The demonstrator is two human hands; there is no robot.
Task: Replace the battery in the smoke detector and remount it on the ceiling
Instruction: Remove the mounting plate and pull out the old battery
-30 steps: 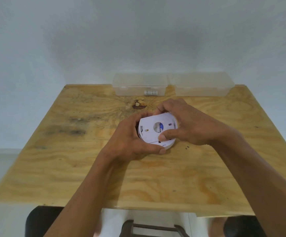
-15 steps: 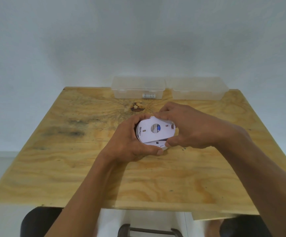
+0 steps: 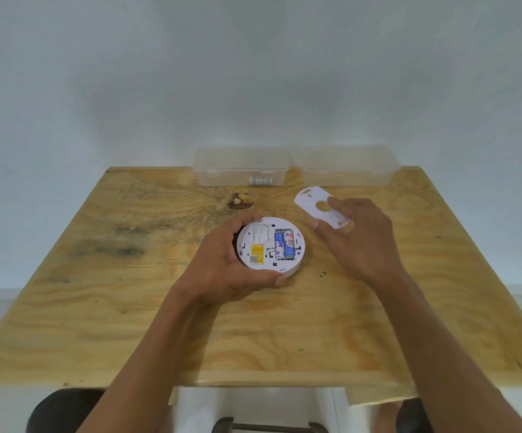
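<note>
My left hand (image 3: 222, 264) grips the round white smoke detector (image 3: 259, 235) on the wooden table (image 3: 128, 307), its back facing up. Two blue batteries (image 3: 284, 245) lie side by side in its open compartment, beside a yellow label (image 3: 257, 254). To the right and a little farther back, my right hand (image 3: 362, 239) holds the white mounting plate (image 3: 311, 203) by one end. The plate is flat with a round hole and slots, and it is apart from the detector.
Two clear plastic boxes stand at the table's far edge, the left box (image 3: 241, 170) and the right box (image 3: 347, 167). A dark knot (image 3: 239, 201) marks the wood behind the detector. A stool (image 3: 269, 426) shows below the near edge.
The mounting plate has come off the detector; my right hand has carried it up and to the right. The batteries are now exposed. The left hand keeps its hold on the detector.
</note>
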